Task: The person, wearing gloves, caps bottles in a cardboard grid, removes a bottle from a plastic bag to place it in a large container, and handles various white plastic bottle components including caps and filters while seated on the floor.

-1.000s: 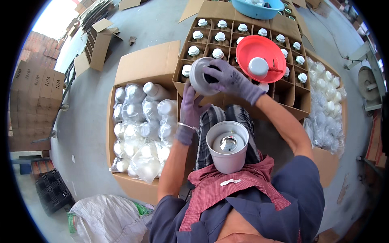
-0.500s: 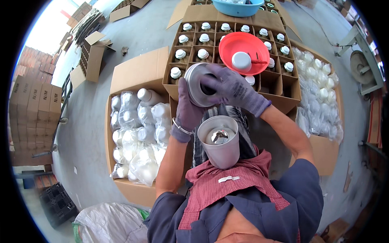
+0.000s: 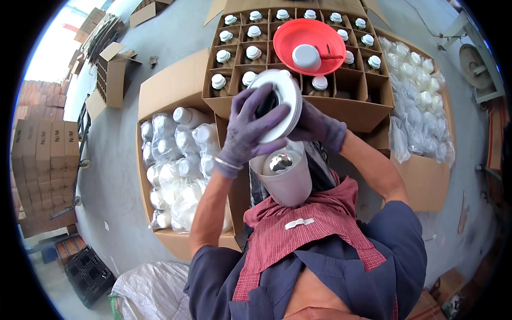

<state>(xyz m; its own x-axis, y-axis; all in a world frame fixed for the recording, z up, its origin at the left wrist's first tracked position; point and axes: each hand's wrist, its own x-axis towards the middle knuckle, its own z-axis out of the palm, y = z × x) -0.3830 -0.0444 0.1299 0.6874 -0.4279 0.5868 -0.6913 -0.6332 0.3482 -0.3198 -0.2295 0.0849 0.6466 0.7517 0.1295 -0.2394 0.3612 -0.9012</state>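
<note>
Between my gloved hands is a round white lid [image 3: 289, 101] with a ridged rim and a dark centre, tilted on edge. My left hand [image 3: 249, 124] grips its left side, fingers bent across the face. Behind its right side, my right hand [image 3: 319, 127] is partly hidden, its fingers out of sight. Just below the lid, a pale grey tapered canister [image 3: 287, 185] stands open-topped on my lap. A shiny silver dome [image 3: 280, 162] shows inside it.
Ahead is a divided carton [image 3: 349, 109] of white-capped bottles. On it rests a red basin [image 3: 288, 40] holding a white cap [image 3: 306, 58]. Cartons of plastic-wrapped white bottles stand left [image 3: 166, 237] and right [image 3: 421, 186]. A white woven sack [image 3: 152, 285] lies lower left.
The lid has been turned over from its silver side to its white side. My left fingers now cross its face, and my right hand has moved behind it. The view has shifted slightly.
</note>
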